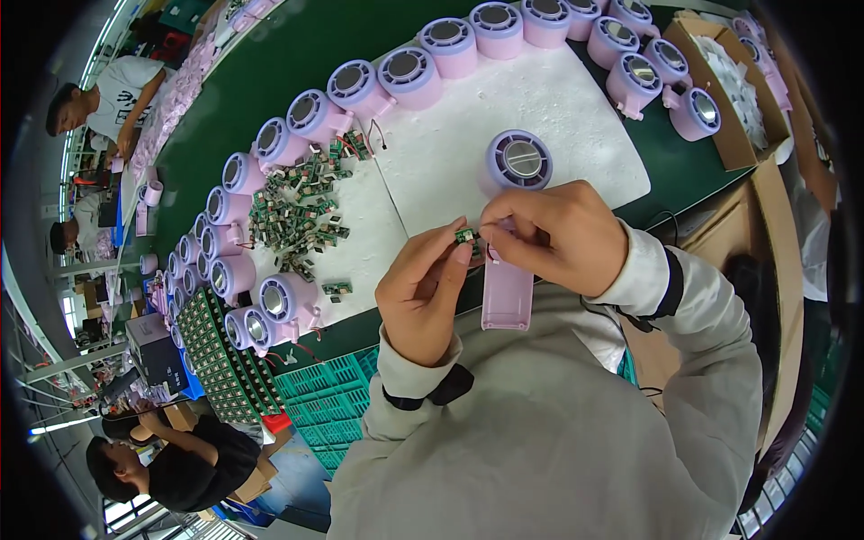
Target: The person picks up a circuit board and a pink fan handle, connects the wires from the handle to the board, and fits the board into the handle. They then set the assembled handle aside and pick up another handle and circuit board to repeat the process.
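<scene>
Your left hand (423,288) pinches a small green circuit board (464,236); your right hand (553,236), grip closed, steadies the pink fan body (508,270) beside it for fitting.

We have both hands over the bench (297,45) front edge: left hand (421,292) and right hand (558,236) meet on a small circuit board (465,236), fan unit (516,225) under the right. Board pile (297,216) lies left on the foam sheet (504,117); fan housings (360,85) arc behind it. Carton (729,99) far right.
</scene>
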A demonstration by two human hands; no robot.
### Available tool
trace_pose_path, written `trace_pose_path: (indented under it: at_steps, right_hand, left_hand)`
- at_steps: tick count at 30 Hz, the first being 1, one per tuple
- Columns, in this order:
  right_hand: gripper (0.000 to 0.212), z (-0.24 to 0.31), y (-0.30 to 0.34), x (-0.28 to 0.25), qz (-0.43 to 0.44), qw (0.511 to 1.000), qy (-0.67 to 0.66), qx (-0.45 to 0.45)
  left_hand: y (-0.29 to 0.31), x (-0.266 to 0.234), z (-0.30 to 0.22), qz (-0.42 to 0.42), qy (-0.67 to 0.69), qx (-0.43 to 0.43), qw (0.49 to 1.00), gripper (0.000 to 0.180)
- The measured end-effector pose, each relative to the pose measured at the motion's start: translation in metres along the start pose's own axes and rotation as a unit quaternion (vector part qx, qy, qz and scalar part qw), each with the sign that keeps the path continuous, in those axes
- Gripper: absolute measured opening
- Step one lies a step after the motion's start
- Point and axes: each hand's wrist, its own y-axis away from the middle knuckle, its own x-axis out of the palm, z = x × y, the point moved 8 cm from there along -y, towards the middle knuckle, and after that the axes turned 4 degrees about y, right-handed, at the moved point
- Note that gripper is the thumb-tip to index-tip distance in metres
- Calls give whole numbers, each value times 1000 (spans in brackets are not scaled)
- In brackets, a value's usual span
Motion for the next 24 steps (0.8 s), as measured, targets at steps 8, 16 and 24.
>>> trace_pose_path:
  at_steps: [8,16,24]
  right_hand:
    - [12,3,-3,-4,-20,1000,1,-22]
    - [13,4,2,-8,2,999,-52,-4]
    - [14,-9,5,-2,38,992,-104,53]
  left_hand:
    - [-2,-2,-6,-3,-74,26,997,31]
    - [-2,-4,2,71,42,8,997,32]
    - [-4,2,16,142,194,-52,969,36]
